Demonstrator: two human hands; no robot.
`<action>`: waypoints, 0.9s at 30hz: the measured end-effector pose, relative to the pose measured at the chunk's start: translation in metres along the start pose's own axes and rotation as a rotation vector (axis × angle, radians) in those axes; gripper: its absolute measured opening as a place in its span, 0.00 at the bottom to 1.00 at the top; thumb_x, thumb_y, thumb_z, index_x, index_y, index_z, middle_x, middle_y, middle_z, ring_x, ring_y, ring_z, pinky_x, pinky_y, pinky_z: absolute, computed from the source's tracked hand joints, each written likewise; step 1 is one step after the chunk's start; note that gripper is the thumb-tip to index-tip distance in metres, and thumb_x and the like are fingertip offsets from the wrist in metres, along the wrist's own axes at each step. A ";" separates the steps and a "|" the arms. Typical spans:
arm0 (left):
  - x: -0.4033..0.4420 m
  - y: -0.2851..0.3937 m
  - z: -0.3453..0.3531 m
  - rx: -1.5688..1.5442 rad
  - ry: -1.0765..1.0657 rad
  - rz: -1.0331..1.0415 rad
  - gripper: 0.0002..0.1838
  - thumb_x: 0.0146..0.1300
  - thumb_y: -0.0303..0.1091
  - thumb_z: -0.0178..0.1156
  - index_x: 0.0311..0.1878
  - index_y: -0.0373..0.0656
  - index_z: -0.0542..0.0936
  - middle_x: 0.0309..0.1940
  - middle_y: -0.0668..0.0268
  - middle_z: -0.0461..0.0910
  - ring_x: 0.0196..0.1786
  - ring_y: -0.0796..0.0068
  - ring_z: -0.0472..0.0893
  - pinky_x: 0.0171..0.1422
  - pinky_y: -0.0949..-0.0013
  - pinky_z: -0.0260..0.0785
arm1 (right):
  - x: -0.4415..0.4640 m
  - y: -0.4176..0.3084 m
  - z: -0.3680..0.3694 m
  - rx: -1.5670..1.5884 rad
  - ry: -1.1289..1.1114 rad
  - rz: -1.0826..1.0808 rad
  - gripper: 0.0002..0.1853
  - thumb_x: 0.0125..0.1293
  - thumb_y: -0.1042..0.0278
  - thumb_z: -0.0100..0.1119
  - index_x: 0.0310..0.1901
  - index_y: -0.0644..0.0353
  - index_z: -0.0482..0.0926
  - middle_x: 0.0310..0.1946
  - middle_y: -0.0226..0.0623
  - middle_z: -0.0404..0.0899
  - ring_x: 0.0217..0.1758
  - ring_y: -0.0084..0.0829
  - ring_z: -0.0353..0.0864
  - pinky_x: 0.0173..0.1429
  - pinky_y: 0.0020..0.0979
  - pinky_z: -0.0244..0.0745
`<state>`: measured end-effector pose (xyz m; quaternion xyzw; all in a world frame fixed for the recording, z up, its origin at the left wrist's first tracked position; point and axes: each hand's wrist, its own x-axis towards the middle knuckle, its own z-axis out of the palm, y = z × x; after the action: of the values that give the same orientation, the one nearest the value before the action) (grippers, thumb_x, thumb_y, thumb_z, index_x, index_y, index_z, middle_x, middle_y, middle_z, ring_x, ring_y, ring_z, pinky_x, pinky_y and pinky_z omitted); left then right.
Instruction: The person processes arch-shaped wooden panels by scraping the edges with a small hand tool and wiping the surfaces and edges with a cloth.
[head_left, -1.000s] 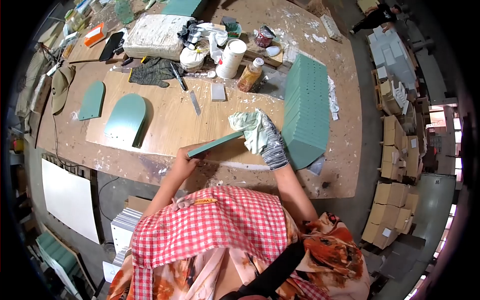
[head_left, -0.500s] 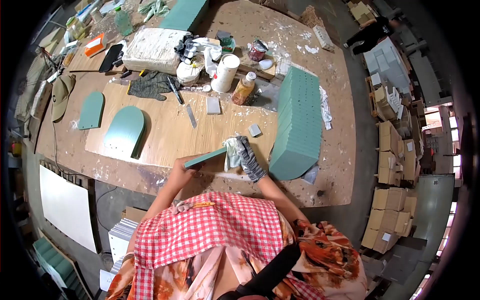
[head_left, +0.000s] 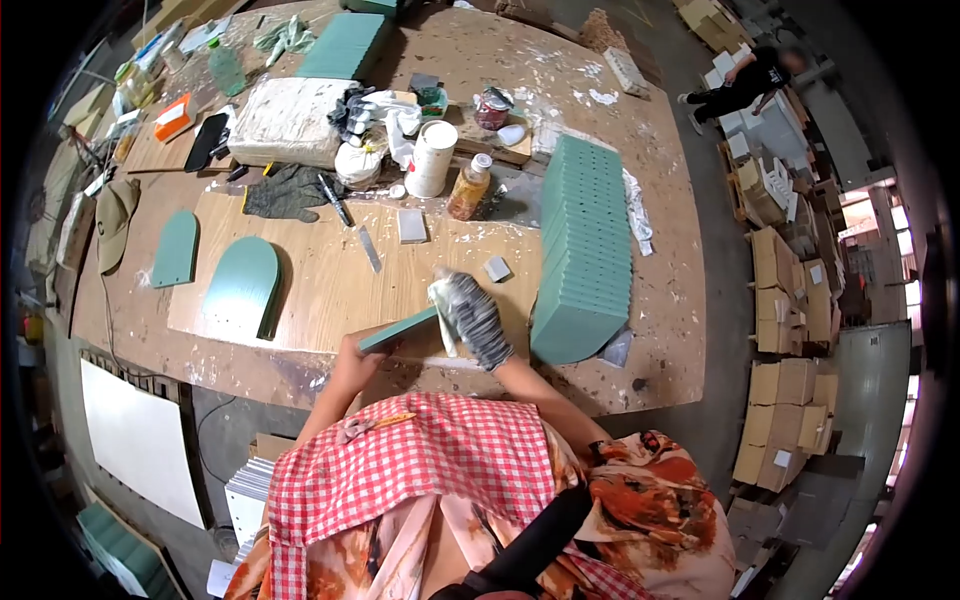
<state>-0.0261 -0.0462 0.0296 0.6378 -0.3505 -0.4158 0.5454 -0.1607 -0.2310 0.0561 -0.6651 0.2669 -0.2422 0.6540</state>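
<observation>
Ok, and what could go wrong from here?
The green panel, gripped near one end by the bare left hand, might slip if the gloved right hand pushes its cloth hard. The right hand could also bump the stack of green panels beside it.

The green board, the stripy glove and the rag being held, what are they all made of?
The green board could be painted wood or fibreboard: it looks stiff and flat, with an even green coat hiding what's underneath. The striped glove looks like knitted yarn, dull and soft, because it follows the hand's shape. The pale rag seems to be thin cloth, since it crumples; which fibre, I can't tell.
</observation>
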 end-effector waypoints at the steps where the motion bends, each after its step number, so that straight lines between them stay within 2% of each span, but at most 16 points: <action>1: -0.001 -0.001 0.000 -0.026 0.005 -0.015 0.23 0.51 0.11 0.52 0.51 0.35 0.79 0.35 0.66 0.82 0.39 0.81 0.77 0.45 0.76 0.70 | -0.001 0.003 0.003 -0.034 0.026 -0.194 0.14 0.73 0.66 0.44 0.55 0.59 0.74 0.44 0.30 0.77 0.40 0.16 0.73 0.45 0.19 0.70; 2: 0.000 0.002 0.001 -0.053 0.014 -0.030 0.23 0.51 0.11 0.51 0.51 0.36 0.79 0.35 0.66 0.82 0.39 0.82 0.76 0.45 0.76 0.70 | -0.007 -0.003 0.001 0.108 -0.051 -0.026 0.15 0.72 0.66 0.45 0.56 0.58 0.73 0.43 0.31 0.76 0.42 0.21 0.74 0.48 0.23 0.72; 4: -0.001 0.009 0.003 -0.043 0.015 -0.036 0.24 0.50 0.11 0.51 0.51 0.36 0.79 0.35 0.66 0.82 0.39 0.82 0.76 0.45 0.76 0.70 | -0.015 -0.012 0.003 -0.254 -0.035 -0.169 0.15 0.72 0.65 0.46 0.57 0.58 0.72 0.41 0.32 0.74 0.42 0.26 0.74 0.49 0.27 0.72; 8: -0.002 0.012 0.000 0.010 -0.026 -0.021 0.24 0.50 0.11 0.50 0.52 0.37 0.79 0.35 0.67 0.82 0.38 0.81 0.76 0.45 0.76 0.70 | -0.013 -0.008 -0.007 0.002 -0.172 -0.077 0.16 0.72 0.65 0.46 0.57 0.59 0.71 0.40 0.33 0.73 0.42 0.29 0.75 0.50 0.29 0.71; 10: -0.003 0.010 -0.001 -0.002 -0.021 -0.020 0.23 0.51 0.12 0.50 0.51 0.37 0.79 0.35 0.66 0.82 0.38 0.81 0.76 0.45 0.76 0.70 | -0.002 0.022 -0.019 -0.410 -0.165 -0.369 0.16 0.72 0.63 0.46 0.57 0.60 0.70 0.38 0.33 0.72 0.42 0.28 0.74 0.51 0.28 0.71; 11: -0.002 0.009 -0.001 -0.013 -0.010 -0.023 0.22 0.52 0.12 0.50 0.51 0.36 0.80 0.35 0.66 0.82 0.38 0.80 0.76 0.45 0.76 0.70 | 0.001 0.018 -0.019 -0.229 -0.169 -0.202 0.16 0.73 0.63 0.45 0.57 0.61 0.71 0.39 0.33 0.73 0.46 0.27 0.74 0.55 0.28 0.69; 12: -0.001 0.008 -0.002 -0.012 -0.008 -0.022 0.22 0.52 0.12 0.50 0.51 0.36 0.80 0.35 0.66 0.82 0.38 0.80 0.76 0.45 0.76 0.70 | 0.012 0.024 -0.016 0.042 -0.134 -0.054 0.18 0.73 0.61 0.44 0.58 0.61 0.71 0.45 0.34 0.75 0.50 0.25 0.73 0.59 0.28 0.66; 14: -0.001 0.004 -0.003 0.049 0.013 0.013 0.21 0.53 0.13 0.52 0.51 0.36 0.80 0.34 0.65 0.83 0.38 0.80 0.77 0.45 0.76 0.70 | 0.039 0.023 -0.020 0.043 0.226 -0.132 0.19 0.74 0.60 0.43 0.60 0.62 0.70 0.51 0.36 0.75 0.54 0.25 0.71 0.62 0.28 0.63; 15: -0.002 0.001 -0.003 0.048 0.016 0.007 0.21 0.53 0.13 0.52 0.51 0.36 0.80 0.34 0.65 0.83 0.38 0.80 0.77 0.45 0.76 0.70 | 0.055 0.010 -0.023 0.045 0.222 -0.126 0.19 0.74 0.60 0.43 0.60 0.62 0.70 0.51 0.36 0.75 0.54 0.25 0.71 0.62 0.28 0.63; 18: -0.003 -0.005 -0.002 0.019 -0.008 -0.001 0.20 0.54 0.14 0.53 0.51 0.35 0.79 0.34 0.65 0.83 0.38 0.79 0.78 0.45 0.76 0.70 | 0.112 -0.075 -0.038 -0.139 0.462 -0.485 0.18 0.71 0.63 0.49 0.57 0.65 0.72 0.50 0.38 0.76 0.54 0.29 0.72 0.61 0.33 0.64; 20: -0.001 -0.007 -0.002 0.041 0.015 0.004 0.20 0.54 0.14 0.52 0.51 0.35 0.79 0.34 0.65 0.83 0.38 0.79 0.78 0.45 0.76 0.71 | 0.145 -0.099 -0.045 -0.489 0.530 -0.631 0.16 0.69 0.66 0.50 0.54 0.64 0.74 0.48 0.41 0.76 0.51 0.33 0.74 0.60 0.34 0.65; 22: -0.001 -0.003 -0.002 0.027 0.018 -0.004 0.20 0.53 0.14 0.52 0.51 0.35 0.79 0.34 0.65 0.83 0.38 0.79 0.78 0.45 0.76 0.71 | 0.186 -0.079 -0.054 -0.626 0.459 -0.689 0.13 0.67 0.69 0.51 0.50 0.64 0.75 0.46 0.43 0.76 0.51 0.37 0.74 0.58 0.32 0.67; 23: 0.000 -0.001 -0.002 0.013 0.021 -0.013 0.20 0.53 0.14 0.52 0.51 0.35 0.79 0.34 0.65 0.83 0.38 0.79 0.78 0.45 0.75 0.71 | 0.201 -0.059 -0.057 -0.602 0.383 -0.646 0.12 0.67 0.69 0.51 0.48 0.64 0.75 0.45 0.44 0.76 0.50 0.41 0.74 0.59 0.34 0.67; 24: -0.001 0.001 -0.001 0.014 0.026 -0.010 0.20 0.53 0.14 0.52 0.51 0.35 0.79 0.34 0.65 0.83 0.38 0.79 0.78 0.45 0.75 0.71 | 0.231 -0.028 -0.070 -0.690 0.089 -0.403 0.12 0.66 0.69 0.51 0.49 0.64 0.75 0.45 0.47 0.76 0.52 0.44 0.73 0.60 0.36 0.67; 26: 0.000 0.003 -0.003 -0.001 0.008 -0.074 0.20 0.53 0.14 0.53 0.51 0.35 0.79 0.33 0.65 0.83 0.37 0.78 0.78 0.45 0.75 0.71 | 0.217 -0.005 -0.058 -1.011 0.206 -0.729 0.13 0.66 0.68 0.50 0.49 0.64 0.75 0.46 0.50 0.76 0.53 0.45 0.73 0.61 0.38 0.67; 27: 0.000 0.002 -0.004 -0.003 0.016 -0.075 0.20 0.53 0.14 0.53 0.51 0.35 0.79 0.33 0.65 0.83 0.37 0.78 0.78 0.45 0.75 0.71 | 0.216 -0.003 -0.054 -1.021 0.204 -0.577 0.16 0.64 0.66 0.51 0.51 0.62 0.75 0.49 0.53 0.75 0.55 0.47 0.72 0.61 0.40 0.67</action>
<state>-0.0225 -0.0455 0.0322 0.6529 -0.3213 -0.4315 0.5332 -0.0369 -0.4167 0.0543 -0.9145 0.2198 -0.3139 0.1302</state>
